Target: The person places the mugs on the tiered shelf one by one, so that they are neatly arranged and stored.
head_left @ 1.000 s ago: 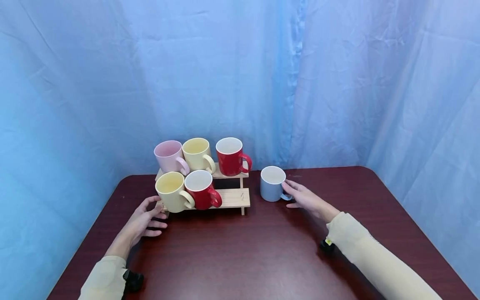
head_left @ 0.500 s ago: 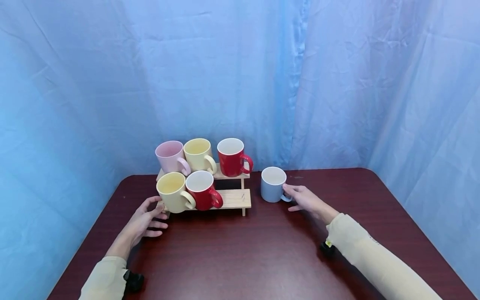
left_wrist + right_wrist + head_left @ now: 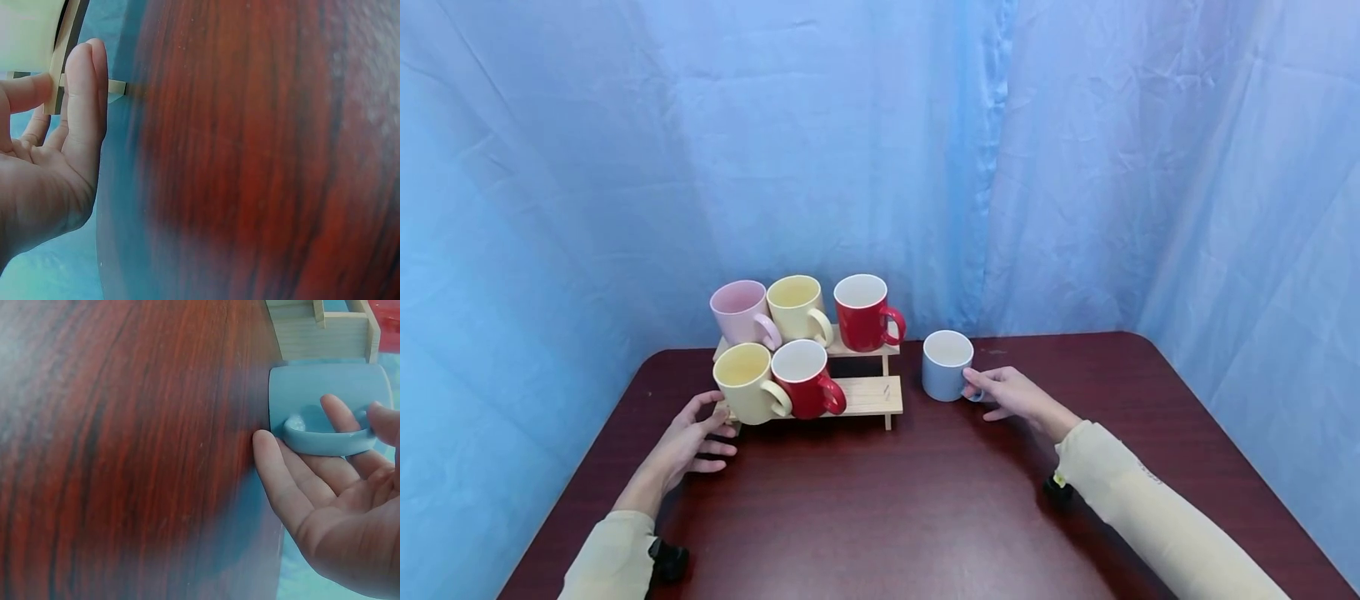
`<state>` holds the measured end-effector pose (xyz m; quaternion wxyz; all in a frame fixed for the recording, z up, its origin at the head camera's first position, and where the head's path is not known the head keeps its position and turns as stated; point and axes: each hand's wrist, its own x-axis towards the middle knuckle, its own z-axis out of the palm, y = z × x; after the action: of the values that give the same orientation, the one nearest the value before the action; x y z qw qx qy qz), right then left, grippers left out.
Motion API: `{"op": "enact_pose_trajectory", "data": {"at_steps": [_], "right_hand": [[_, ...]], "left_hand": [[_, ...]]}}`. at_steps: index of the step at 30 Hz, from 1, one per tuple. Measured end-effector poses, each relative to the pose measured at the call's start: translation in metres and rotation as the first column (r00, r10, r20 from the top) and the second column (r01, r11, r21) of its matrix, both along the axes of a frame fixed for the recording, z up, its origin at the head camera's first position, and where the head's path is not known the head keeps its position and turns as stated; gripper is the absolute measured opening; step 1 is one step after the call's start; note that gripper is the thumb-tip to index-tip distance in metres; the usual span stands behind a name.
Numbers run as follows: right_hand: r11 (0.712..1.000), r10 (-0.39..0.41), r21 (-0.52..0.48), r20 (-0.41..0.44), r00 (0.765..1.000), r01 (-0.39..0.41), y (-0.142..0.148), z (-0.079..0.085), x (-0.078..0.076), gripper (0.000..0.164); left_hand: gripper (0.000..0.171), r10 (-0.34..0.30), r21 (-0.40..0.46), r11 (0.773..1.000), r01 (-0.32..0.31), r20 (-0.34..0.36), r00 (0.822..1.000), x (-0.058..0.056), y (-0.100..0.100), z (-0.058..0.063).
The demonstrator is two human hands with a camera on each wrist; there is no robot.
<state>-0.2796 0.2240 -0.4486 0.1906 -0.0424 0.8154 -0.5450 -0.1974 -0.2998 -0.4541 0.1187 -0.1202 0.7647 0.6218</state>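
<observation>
My right hand (image 3: 1018,398) holds the light blue mug (image 3: 943,371) by its handle (image 3: 331,442). In the right wrist view one finger passes through the handle loop, the thumb lies at its rim end, and the other fingers extend below it. The mug is upright at the right of a two-step wooden rack (image 3: 872,394). At the rack's left end, my left hand (image 3: 681,442) pinches the lower board (image 3: 57,75) between thumb and fingers, as the left wrist view shows. Just above it stands a pale yellow mug (image 3: 741,396) on that board.
A red mug (image 3: 801,392) stands beside the yellow one on the lower step, with bare board to its right. On the upper step are a pink mug (image 3: 733,321), another yellow mug (image 3: 790,317) and another red mug (image 3: 857,323). A blue curtain (image 3: 880,150) hangs behind the dark table (image 3: 865,517).
My right fingers have closed further round the blue mug's handle, covering more of it. The left hand and the mugs on the rack have stayed in place.
</observation>
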Motion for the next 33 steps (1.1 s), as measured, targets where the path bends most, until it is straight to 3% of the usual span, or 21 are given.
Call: {"op": "enact_pose_trajectory", "data": {"at_steps": [16, 23, 33], "right_hand": [[0.996, 0.020, -0.086, 0.038, 0.999, -0.016, 0.000, 0.001, 0.003, 0.050], [0.996, 0.001, -0.093, 0.041, 0.999, 0.003, -0.002, 0.003, 0.011, 0.047], [0.991, 0.052, -0.129, 0.059, 0.997, -0.044, -0.003, 0.006, 0.024, 0.048]], "left_hand": [[0.058, 0.001, -0.003, 1.000, -0.001, -0.002, 1.000, 0.000, 0.001, 0.002], [0.058, 0.000, 0.004, 1.000, 0.000, -0.010, 1.000, -0.001, 0.002, 0.001], [0.057, 0.003, 0.004, 1.000, -0.003, -0.013, 1.000, -0.001, 0.000, -0.001]]}}
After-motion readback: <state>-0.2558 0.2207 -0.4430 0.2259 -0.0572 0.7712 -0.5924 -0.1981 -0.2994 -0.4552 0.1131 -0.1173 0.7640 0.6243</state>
